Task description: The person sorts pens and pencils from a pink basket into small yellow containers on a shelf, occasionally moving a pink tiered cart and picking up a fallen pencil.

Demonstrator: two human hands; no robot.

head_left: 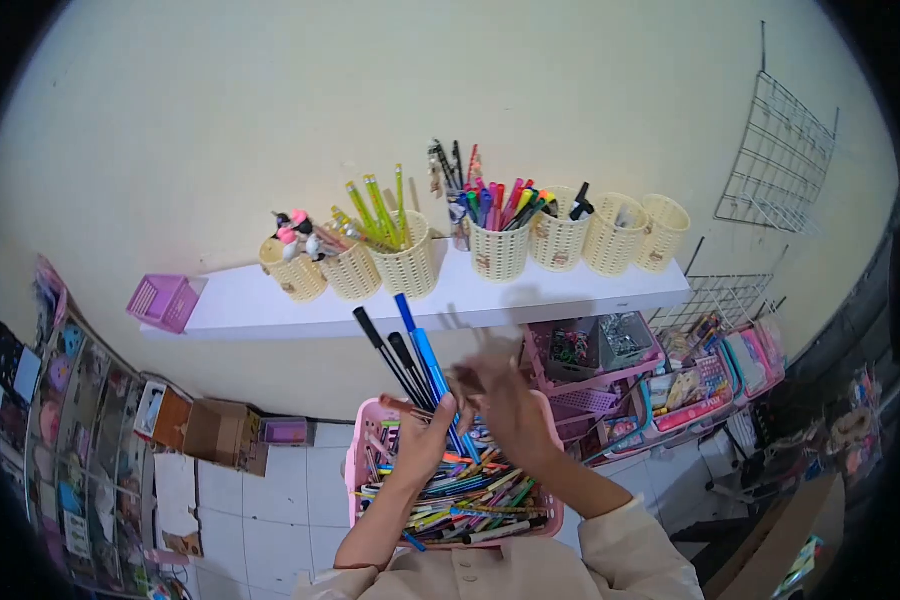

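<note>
My left hand [423,443] is closed round a bunch of pens, with black pens [382,346] and blue pens [427,362] sticking up out of it. A brown-red pen [400,407] juts to the left at the same hand. Close beside the bunch on the right is my right hand [510,405], smeared by motion; its fingers cannot be made out. Below both hands stands a pink basket [356,470] heaped with loose pens and pencils [470,500] of many colours.
A white shelf [450,311] on the wall carries several cream woven cups [500,255] with pens and pencils, and a purple basket [163,302]. Pink racks [610,380] stand at right, below a wire grid [775,150]. A cardboard box [220,435] sits on the floor at left.
</note>
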